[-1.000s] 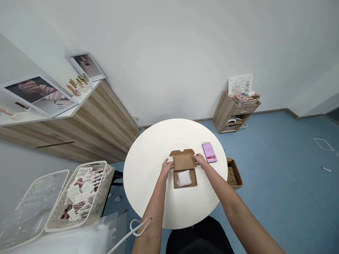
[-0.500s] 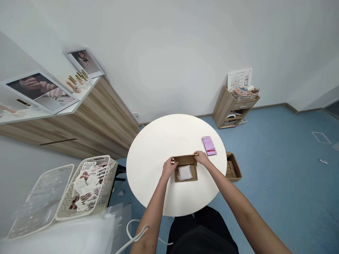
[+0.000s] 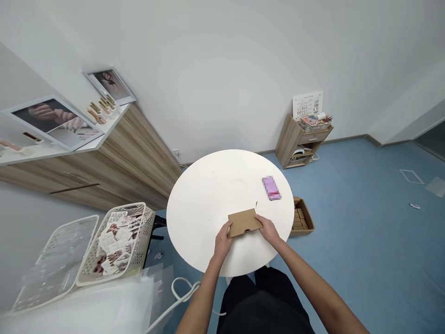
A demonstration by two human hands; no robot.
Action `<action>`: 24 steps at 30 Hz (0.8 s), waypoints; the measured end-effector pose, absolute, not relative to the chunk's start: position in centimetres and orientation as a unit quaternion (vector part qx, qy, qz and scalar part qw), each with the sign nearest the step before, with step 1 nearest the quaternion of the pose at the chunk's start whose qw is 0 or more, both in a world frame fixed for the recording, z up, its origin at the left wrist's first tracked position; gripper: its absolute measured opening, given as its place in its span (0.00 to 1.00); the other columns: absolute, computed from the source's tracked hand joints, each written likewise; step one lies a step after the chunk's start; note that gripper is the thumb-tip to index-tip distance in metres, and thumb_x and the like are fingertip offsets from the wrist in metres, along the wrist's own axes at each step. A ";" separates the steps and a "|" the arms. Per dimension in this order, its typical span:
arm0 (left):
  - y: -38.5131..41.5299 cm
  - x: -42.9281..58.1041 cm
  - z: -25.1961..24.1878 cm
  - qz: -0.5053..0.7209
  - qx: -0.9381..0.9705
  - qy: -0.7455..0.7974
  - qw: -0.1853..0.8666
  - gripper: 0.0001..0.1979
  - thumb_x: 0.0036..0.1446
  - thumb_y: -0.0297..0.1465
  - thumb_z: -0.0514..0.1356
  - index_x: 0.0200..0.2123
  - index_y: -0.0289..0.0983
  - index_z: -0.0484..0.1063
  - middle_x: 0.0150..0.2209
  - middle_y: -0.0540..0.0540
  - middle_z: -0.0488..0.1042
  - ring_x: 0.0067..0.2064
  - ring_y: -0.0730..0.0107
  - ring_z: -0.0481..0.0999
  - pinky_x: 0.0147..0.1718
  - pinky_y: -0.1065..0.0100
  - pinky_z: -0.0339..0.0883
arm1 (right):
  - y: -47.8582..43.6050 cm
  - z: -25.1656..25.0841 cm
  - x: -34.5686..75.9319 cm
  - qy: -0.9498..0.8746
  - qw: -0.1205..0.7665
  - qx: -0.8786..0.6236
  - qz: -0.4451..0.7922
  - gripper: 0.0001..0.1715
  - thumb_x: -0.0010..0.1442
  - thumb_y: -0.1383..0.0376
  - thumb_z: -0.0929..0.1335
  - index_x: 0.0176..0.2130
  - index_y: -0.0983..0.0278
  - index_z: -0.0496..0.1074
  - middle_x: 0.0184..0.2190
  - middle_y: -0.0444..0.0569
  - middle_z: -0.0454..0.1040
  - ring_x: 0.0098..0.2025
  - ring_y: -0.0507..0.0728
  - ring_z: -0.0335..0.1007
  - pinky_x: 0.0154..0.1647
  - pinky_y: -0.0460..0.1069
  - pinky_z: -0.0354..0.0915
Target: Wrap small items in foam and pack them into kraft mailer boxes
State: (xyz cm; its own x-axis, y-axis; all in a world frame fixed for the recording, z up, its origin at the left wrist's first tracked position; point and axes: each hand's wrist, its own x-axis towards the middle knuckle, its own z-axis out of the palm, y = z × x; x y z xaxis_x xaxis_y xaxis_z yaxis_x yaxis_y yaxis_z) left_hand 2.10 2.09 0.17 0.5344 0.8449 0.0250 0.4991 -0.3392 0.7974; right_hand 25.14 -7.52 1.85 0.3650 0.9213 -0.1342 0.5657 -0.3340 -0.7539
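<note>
A small brown cardboard box [image 3: 244, 221], its lid closed, is between my hands over the near half of the white round table [image 3: 198, 199]. Gripping its left end is my left hand [image 3: 223, 239], thumb by the top edge. My right hand [image 3: 268, 229] holds the right end, fingers closed on the side. The lid hides whatever lies inside. Toward the right of the table is a purple packet [image 3: 271, 188], blurred out in part. A tiny dark fleck [image 3: 256, 203] shows just beyond the box.
Right of the table, an open carton [image 3: 302, 218] on the floor holds several brown boxes. At left are a white basket [image 3: 139, 246] of cards and a wooden cabinet [image 3: 139, 157]. A small wooden stand [image 3: 287, 139] is against the wall. A white cable [image 3: 181, 297] loops near my left arm.
The box was open with a white wrapped packet inside; its lid is now down over it. My hands have moved from the raised lid's corners to the box's two ends.
</note>
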 end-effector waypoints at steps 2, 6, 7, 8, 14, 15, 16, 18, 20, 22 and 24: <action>0.4 1.4 -1.1 0.212 0.794 0.419 0.385 0.33 0.51 0.22 0.54 0.61 0.42 0.62 0.64 0.45 0.62 0.64 0.61 0.63 0.61 0.57 0.61 | -9.0 0.2 24.5 -0.499 0.314 -0.759 0.278 0.45 0.45 0.79 0.60 0.61 0.59 0.66 0.62 0.48 0.65 0.62 0.59 0.62 0.64 0.56 0.59; -2.4 0.8 -2.4 0.185 0.794 0.422 0.395 0.38 0.53 0.22 0.52 0.67 0.44 0.52 0.70 0.47 0.50 0.68 0.62 0.54 0.63 0.56 0.58 | -11.0 -2.1 23.5 -0.509 0.304 -0.755 0.280 0.48 0.46 0.78 0.61 0.65 0.61 0.59 0.67 0.50 0.56 0.67 0.59 0.54 0.67 0.58 0.53; -2.8 0.7 -2.6 0.182 0.792 0.426 0.396 0.38 0.54 0.22 0.52 0.68 0.44 0.50 0.70 0.47 0.48 0.69 0.62 0.52 0.63 0.56 0.57 | -11.3 -2.4 23.3 -0.510 0.302 -0.754 0.281 0.48 0.47 0.77 0.61 0.66 0.60 0.58 0.68 0.50 0.54 0.67 0.59 0.53 0.68 0.58 0.53; -3.2 0.7 -2.6 0.179 0.790 0.430 0.398 0.38 0.54 0.23 0.52 0.68 0.45 0.50 0.71 0.48 0.46 0.69 0.62 0.51 0.64 0.57 0.57 | -11.6 -2.6 23.1 -0.510 0.300 -0.755 0.283 0.48 0.48 0.77 0.61 0.66 0.59 0.57 0.68 0.49 0.53 0.68 0.59 0.52 0.68 0.57 0.53; -3.9 1.0 -2.8 0.179 0.761 0.449 0.433 0.37 0.56 0.24 0.51 0.68 0.47 0.50 0.71 0.50 0.46 0.69 0.64 0.51 0.64 0.60 0.56 | -12.2 -3.1 22.3 -0.490 0.304 -0.763 0.291 0.48 0.50 0.76 0.60 0.67 0.54 0.54 0.68 0.44 0.53 0.67 0.57 0.54 0.67 0.56 0.55; -3.9 1.1 -2.8 0.184 0.753 0.454 0.440 0.36 0.56 0.24 0.51 0.68 0.47 0.51 0.70 0.50 0.48 0.69 0.64 0.51 0.64 0.59 0.55 | -12.2 -2.9 22.2 -0.482 0.310 -0.764 0.295 0.47 0.51 0.76 0.60 0.67 0.54 0.54 0.68 0.44 0.54 0.67 0.56 0.54 0.67 0.56 0.54; -3.8 1.2 -2.7 0.191 0.745 0.460 0.444 0.35 0.56 0.24 0.51 0.67 0.46 0.53 0.70 0.48 0.50 0.69 0.63 0.52 0.65 0.58 0.54 | -12.1 -2.7 22.2 -0.474 0.315 -0.765 0.302 0.46 0.51 0.76 0.60 0.67 0.54 0.55 0.67 0.44 0.56 0.67 0.56 0.54 0.67 0.56 0.54; -3.6 1.5 -2.2 0.204 0.728 0.475 0.451 0.33 0.57 0.26 0.52 0.66 0.43 0.55 0.68 0.46 0.54 0.68 0.62 0.54 0.65 0.57 0.53 | -11.8 -1.8 22.3 -0.459 0.325 -0.764 0.317 0.44 0.52 0.75 0.60 0.66 0.58 0.57 0.66 0.46 0.58 0.67 0.57 0.54 0.67 0.56 0.53; -3.2 1.7 -1.3 0.217 0.711 0.487 0.459 0.30 0.58 0.28 0.53 0.65 0.42 0.58 0.66 0.45 0.59 0.67 0.61 0.58 0.64 0.58 0.56 | -11.4 -0.4 22.6 -0.446 0.338 -0.761 0.327 0.41 0.53 0.74 0.60 0.65 0.59 0.59 0.65 0.47 0.61 0.66 0.57 0.56 0.66 0.55 0.54; -2.6 1.9 0.2 0.231 0.695 0.494 0.468 0.27 0.60 0.32 0.53 0.64 0.42 0.61 0.64 0.44 0.63 0.64 0.60 0.63 0.61 0.59 0.61 | -10.8 1.6 23.1 -0.440 0.355 -0.757 0.329 0.38 0.57 0.70 0.60 0.65 0.57 0.59 0.63 0.46 0.64 0.64 0.57 0.60 0.64 0.54 0.57; -1.8 2.3 2.0 0.245 0.680 0.504 0.473 0.25 0.62 0.36 0.53 0.62 0.41 0.63 0.61 0.43 0.67 0.61 0.60 0.68 0.57 0.59 0.65 | -10.0 3.5 23.7 -0.437 0.365 -0.753 0.328 0.33 0.61 0.65 0.60 0.65 0.55 0.59 0.60 0.45 0.68 0.61 0.57 0.65 0.61 0.54 0.61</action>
State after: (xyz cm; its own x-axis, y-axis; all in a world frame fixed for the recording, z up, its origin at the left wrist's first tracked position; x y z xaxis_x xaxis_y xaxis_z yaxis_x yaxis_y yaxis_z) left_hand 2.25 -1.77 1.97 0.3719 0.9171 -0.1437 0.4545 -0.0450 0.8896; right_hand 23.71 -9.97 3.54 0.4023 0.8985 -0.1754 0.4188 -0.3510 -0.8375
